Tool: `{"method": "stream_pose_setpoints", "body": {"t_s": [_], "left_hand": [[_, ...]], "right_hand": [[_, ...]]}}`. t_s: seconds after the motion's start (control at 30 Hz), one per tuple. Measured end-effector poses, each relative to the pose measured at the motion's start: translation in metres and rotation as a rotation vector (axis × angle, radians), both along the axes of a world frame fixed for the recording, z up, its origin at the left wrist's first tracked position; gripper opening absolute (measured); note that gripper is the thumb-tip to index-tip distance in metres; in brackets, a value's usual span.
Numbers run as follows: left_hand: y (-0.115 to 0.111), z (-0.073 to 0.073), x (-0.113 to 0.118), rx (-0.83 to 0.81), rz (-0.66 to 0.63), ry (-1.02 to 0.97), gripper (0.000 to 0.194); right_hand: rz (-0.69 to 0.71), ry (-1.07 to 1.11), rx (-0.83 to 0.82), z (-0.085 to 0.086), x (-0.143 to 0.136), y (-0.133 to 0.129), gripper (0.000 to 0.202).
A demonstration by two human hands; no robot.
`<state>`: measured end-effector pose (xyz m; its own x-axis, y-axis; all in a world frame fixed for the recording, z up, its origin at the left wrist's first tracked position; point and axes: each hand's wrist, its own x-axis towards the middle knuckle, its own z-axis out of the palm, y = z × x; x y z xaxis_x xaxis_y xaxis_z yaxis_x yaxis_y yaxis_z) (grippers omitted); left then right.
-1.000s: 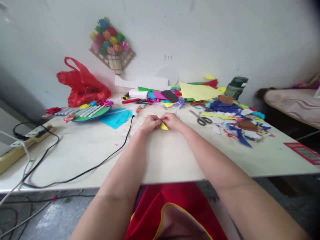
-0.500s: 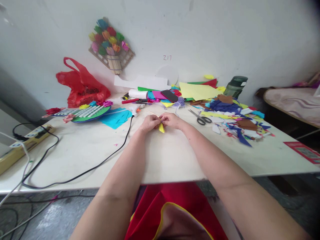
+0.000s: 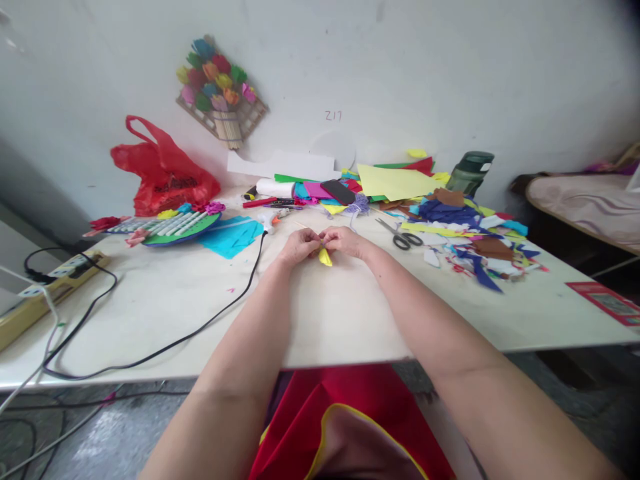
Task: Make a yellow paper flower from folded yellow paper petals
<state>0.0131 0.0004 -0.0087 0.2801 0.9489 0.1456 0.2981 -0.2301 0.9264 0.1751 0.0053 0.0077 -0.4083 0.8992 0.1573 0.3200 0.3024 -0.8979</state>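
My left hand (image 3: pixel 301 246) and my right hand (image 3: pixel 343 241) meet over the middle of the white table (image 3: pixel 345 313). Both are closed, fingertips pinched together on a small folded piece of yellow paper (image 3: pixel 325 257). Its lower end pokes out below the fingers; the upper part is hidden by them. A thin pale stick (image 3: pixel 301 227) shows just above my left hand, and how it joins the paper is covered. Black-handled scissors (image 3: pixel 406 239) lie to the right of my right hand. To the left of my hands is a glue gun (image 3: pixel 269 220) with a black cord.
Paper scraps (image 3: pixel 493 250) are heaped on the right, near a green bottle (image 3: pixel 470 173). A phone (image 3: pixel 337 192) rests on coloured sheets at the back. At left are a red plastic bag (image 3: pixel 170 173), a decorated round board (image 3: pixel 183 230) and a power strip (image 3: pixel 60 287).
The yellow paper's lower end has turned slightly to the right between my fingers. Both hands stay in nearly the same place.
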Motion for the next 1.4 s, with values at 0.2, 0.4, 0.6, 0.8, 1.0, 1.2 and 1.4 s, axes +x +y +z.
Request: {"method": "stream_pose_setpoints", "body": {"t_s": [0.2, 0.4, 0.6, 0.8, 1.0, 1.2, 1.4], "left_hand": [[-0.005, 0.004, -0.002, 0.001, -0.008, 0.010, 0.011], [-0.011, 0.010, 0.000, -0.001, 0.042, 0.056, 0.014], [-0.013, 0.013, 0.001, -0.003, 0.076, 0.065, 0.009], [-0.010, 0.011, 0.000, -0.007, 0.080, 0.050, 0.007], [-0.006, 0.006, -0.003, -0.051, 0.036, -0.017, 0.008], [-0.002, 0.003, -0.004, -0.063, 0.001, -0.042, 0.011], [-0.003, 0.003, -0.005, -0.069, -0.001, -0.051, 0.013]], "right_hand": [[0.006, -0.004, -0.023, 0.000, 0.000, 0.000, 0.016], [-0.029, -0.032, 0.002, 0.000, 0.000, 0.000, 0.015], [-0.035, 0.012, -0.066, -0.003, 0.000, 0.003, 0.014], [-0.048, 0.106, -0.099, -0.010, -0.001, 0.007, 0.014], [-0.069, 0.191, -0.112, -0.018, -0.003, 0.012, 0.017], [-0.053, 0.150, -0.097, -0.015, -0.001, 0.010, 0.014], [-0.044, -0.009, 0.087, -0.013, 0.003, 0.011, 0.011]]}}
